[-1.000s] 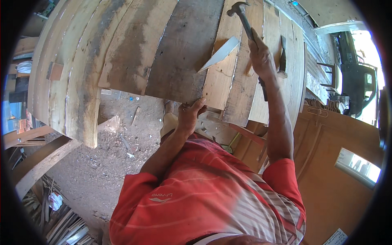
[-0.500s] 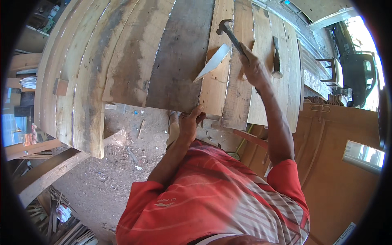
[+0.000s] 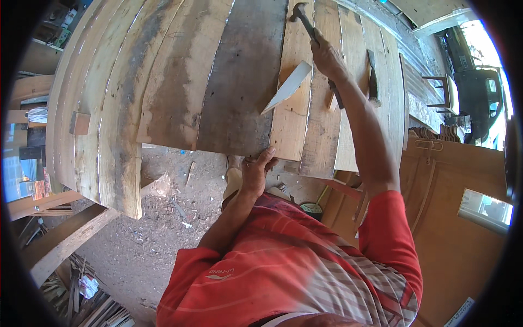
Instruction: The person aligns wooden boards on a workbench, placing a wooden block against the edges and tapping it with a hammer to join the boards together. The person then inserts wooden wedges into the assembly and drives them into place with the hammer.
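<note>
A curved wall of wooden planks (image 3: 180, 82) rises in front of me, with one darker plank (image 3: 245, 82) in the middle. A pale wooden wedge (image 3: 287, 87) sticks out of a seam beside the dark plank. My right hand (image 3: 328, 59) is raised and shut on a hammer (image 3: 310, 30), whose head is up above the wedge. My left hand (image 3: 256, 171) grips the lower edge of the planks just below the wedge. A second dark tool (image 3: 372, 82) rests against the planks to the right of my arm.
Below the planks lies a dirt floor (image 3: 158, 229) strewn with wood chips. Timber beams (image 3: 60, 240) and scrap wood lie at the lower left. A carved wooden door panel (image 3: 452, 229) stands at the right, with a stool (image 3: 444, 92) and a dark vehicle (image 3: 479, 87) beyond.
My right hand has swung the hammer from the right toward the upper middle, above the wedge. My left hand has stayed on the plank edge.
</note>
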### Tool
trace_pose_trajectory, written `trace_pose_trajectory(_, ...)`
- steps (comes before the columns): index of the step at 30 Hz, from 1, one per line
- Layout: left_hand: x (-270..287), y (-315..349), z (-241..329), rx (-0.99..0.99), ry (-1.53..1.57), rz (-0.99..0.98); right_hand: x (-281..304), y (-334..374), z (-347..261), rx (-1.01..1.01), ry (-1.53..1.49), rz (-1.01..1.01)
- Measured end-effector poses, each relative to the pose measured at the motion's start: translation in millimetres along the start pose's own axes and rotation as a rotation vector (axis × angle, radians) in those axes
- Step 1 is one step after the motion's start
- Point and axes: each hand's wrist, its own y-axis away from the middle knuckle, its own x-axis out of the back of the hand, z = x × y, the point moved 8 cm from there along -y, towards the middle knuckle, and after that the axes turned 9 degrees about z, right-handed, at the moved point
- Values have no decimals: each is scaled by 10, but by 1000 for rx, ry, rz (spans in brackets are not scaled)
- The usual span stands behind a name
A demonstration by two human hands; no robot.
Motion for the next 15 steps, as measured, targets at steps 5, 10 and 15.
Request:
trace_pose_trajectory(5,44,-71,-80,18,2,-35,-14,-35,42,-31,-48,1)
trace_pose_trajectory(10,75,-59,-88,68,-31,-1,-1,-76,-4,-124,-128,-98)
trace_pose_trajectory(15,-8,-102,-160,33,-53,-58,171,24,238,288,34,185)
